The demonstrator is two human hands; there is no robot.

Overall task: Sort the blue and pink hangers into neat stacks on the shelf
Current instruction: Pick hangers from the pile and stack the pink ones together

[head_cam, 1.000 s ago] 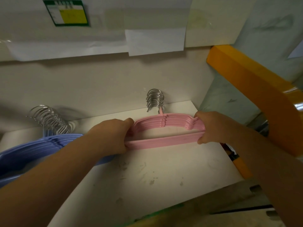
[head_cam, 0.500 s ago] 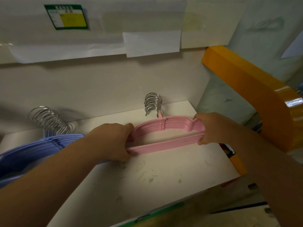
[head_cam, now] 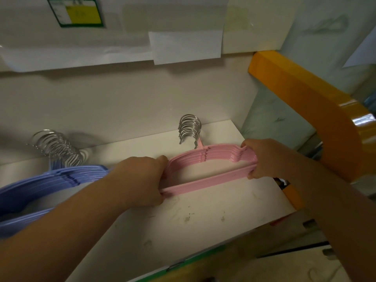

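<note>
Head view: the pink hangers [head_cam: 211,159] (light, stiff, probably slippery) are gripped at either end by the left hand [head_cam: 142,180] and right hand [head_cam: 262,157], which seems the best hold.

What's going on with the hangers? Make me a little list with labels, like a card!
pink hangers: a neat stack on the white shelf, metal hooks pointing at the back wall
left hand: grips the stack's left end
right hand: grips the stack's right end
blue hangers: a second stack lying to the left, beside the pink one, partly hidden by the left arm
blue hooks: a looser fan of metal hooks
wall: papers and a green and yellow label
right side: an orange frame
</note>
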